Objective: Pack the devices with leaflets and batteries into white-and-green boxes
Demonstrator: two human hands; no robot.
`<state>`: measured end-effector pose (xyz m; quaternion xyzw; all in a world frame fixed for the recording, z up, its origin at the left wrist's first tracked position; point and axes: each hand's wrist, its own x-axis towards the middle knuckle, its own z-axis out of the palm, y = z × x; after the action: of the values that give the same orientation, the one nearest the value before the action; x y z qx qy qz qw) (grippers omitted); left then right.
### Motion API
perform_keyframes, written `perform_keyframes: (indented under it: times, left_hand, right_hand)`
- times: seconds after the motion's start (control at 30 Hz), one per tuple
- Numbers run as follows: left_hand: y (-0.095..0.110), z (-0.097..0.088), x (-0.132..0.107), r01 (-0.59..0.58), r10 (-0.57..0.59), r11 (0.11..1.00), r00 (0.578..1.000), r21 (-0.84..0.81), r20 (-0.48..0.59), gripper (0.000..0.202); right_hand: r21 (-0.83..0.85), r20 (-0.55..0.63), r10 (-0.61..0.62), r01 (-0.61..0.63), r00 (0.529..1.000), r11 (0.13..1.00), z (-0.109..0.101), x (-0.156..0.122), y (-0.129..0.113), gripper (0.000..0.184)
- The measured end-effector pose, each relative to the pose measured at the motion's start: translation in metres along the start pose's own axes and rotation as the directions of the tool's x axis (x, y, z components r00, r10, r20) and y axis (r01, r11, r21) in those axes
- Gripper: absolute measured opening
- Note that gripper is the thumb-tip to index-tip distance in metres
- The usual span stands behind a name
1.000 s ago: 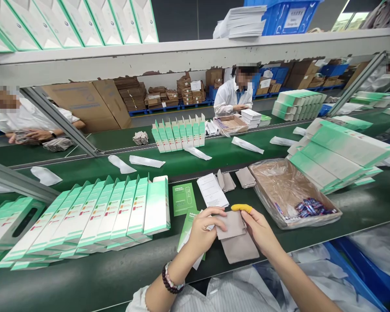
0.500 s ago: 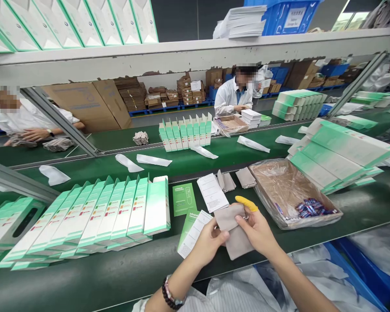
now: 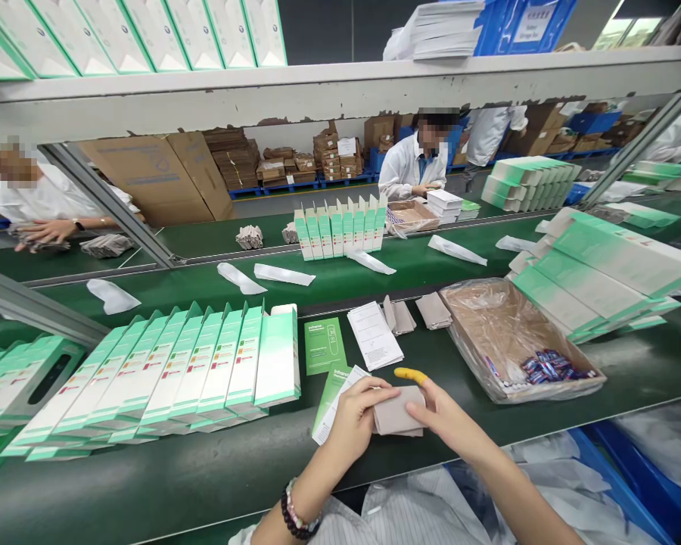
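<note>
While the left hand (image 3: pixel 360 416) and right hand (image 3: pixel 448 415) grip it, a folded beige pouch (image 3: pixel 398 412) lies between the fingers (image 3: pixel 381 391), clamped on its edges.

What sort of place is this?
Most likely a factory packing line. Long green conveyor belts run through the room, rows of green-and-white product cartons stand on them, and workers in white coats sit alongside, with cardboard boxes stacked behind.

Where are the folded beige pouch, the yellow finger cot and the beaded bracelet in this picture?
Folded beige pouch (image 3: pixel 397 412): head view, on its middle.
Yellow finger cot (image 3: pixel 410 375): head view, on the middle of the cot.
Beaded bracelet (image 3: pixel 298 512): head view, on the beads around the wrist.
</note>
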<state>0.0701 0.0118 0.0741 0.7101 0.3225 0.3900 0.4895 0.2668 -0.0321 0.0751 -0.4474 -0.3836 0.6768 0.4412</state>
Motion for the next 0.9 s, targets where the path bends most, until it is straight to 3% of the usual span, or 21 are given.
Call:
perform_keyframes:
  times: [0.1, 0.17, 0.23, 0.3, 0.4, 0.5, 0.63, 0.8, 0.9]
  left_hand:
    - [0.000, -0.007, -0.017, 0.034, -0.043, 0.996, 0.992, 0.079, 0.115, 0.049]
    - [-0.003, -0.013, -0.031, 0.094, -0.113, 0.983, 0.986, 0.156, 0.119, 0.050]
    - [-0.011, -0.018, -0.044, 0.173, -0.186, 0.936, 0.982, 0.305, 0.015, 0.049]
    - [-0.022, -0.020, -0.053, 0.277, -0.242, 0.828, 0.961, 0.487, -0.135, 0.052]
    - [-0.037, -0.020, -0.058, 0.399, -0.292, 0.684, 0.917, 0.611, -0.271, 0.062]
    - [-0.045, -0.022, -0.056, 0.425, -0.312, 0.746, 0.903, 0.512, -0.296, 0.065]
    - [-0.045, -0.036, -0.048, 0.454, -0.400, 0.876, 0.871, 0.160, -0.284, 0.062]
    - [-0.037, -0.048, -0.042, 0.426, -0.425, 0.904, 0.904, 0.027, -0.041, 0.038]
    - [-0.031, -0.043, -0.047, 0.406, -0.406, 0.914, 0.914, 0.007, 0.011, 0.034]
  right_hand:
    - [-0.078, 0.000, -0.029, 0.029, 1.000, 0.997, -0.002, -0.003, 0.007, 0.057]
    - [-0.098, -0.041, -0.023, 0.019, 0.999, 0.995, -0.006, -0.002, 0.015, 0.059]
    - [-0.125, -0.077, -0.023, 0.014, 0.997, 0.992, -0.007, 0.002, 0.024, 0.058]
    - [-0.173, -0.056, -0.029, 0.019, 0.998, 0.985, -0.004, 0.010, 0.033, 0.054]
    - [-0.377, -0.013, -0.068, 0.058, 0.998, 0.924, 0.009, 0.027, 0.045, 0.043]
    - [-0.576, -0.012, -0.131, 0.100, 0.991, 0.811, 0.020, 0.043, 0.050, 0.037]
    - [-0.657, 0.014, -0.156, 0.127, 0.988, 0.743, 0.022, 0.049, 0.050, 0.036]
    - [-0.702, 0.117, -0.179, 0.209, 0.977, 0.681, 0.023, 0.039, 0.051, 0.038]
    - [-0.752, 0.228, -0.253, 0.335, 0.940, 0.568, 0.027, 0.032, 0.054, 0.041]
